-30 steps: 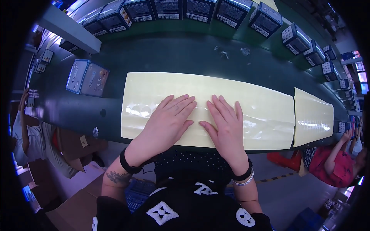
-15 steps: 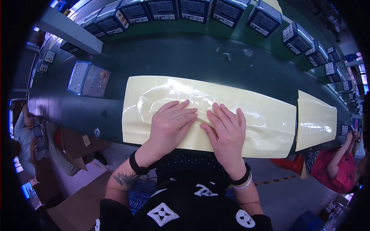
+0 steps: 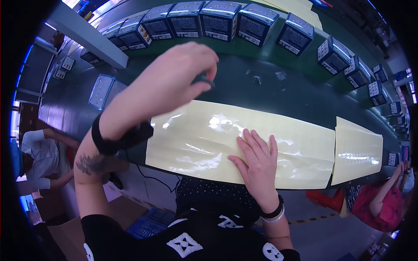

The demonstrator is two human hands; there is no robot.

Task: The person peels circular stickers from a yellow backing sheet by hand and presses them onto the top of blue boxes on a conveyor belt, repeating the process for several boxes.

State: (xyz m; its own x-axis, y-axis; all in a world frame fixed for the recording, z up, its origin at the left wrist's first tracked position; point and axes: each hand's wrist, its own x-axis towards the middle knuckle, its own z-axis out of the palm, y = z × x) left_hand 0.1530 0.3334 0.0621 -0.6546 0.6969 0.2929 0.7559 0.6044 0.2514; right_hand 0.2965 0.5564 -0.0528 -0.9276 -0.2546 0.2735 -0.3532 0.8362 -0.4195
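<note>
A long pale-yellow sheet [image 3: 300, 150], glossy and a little wrinkled, lies along the near side of the dark green table. My right hand [image 3: 257, 167] rests on its middle, palm down with fingers spread. Over the table, above the sheet's far left corner, my left hand [image 3: 189, 67] is raised and somewhat blurred. Its fingers curve loosely, with a gap between them and the thumb; I see nothing held there. Behind my left forearm, a clear-topped box [image 3: 102, 91] is partly hidden.
Several dark blue boxes [image 3: 217, 24] line the far side and curve down to the right. A second yellow sheet [image 3: 359, 152] lies at the right. A grey post [image 3: 89, 39] stands at far left. Clear plastic scraps [image 3: 280, 76] lie beyond the sheet. Other people sit at both sides.
My left hand has lifted off the sheet and swung up, away from me. My right hand stays on the sheet. The whole view has shifted slightly.
</note>
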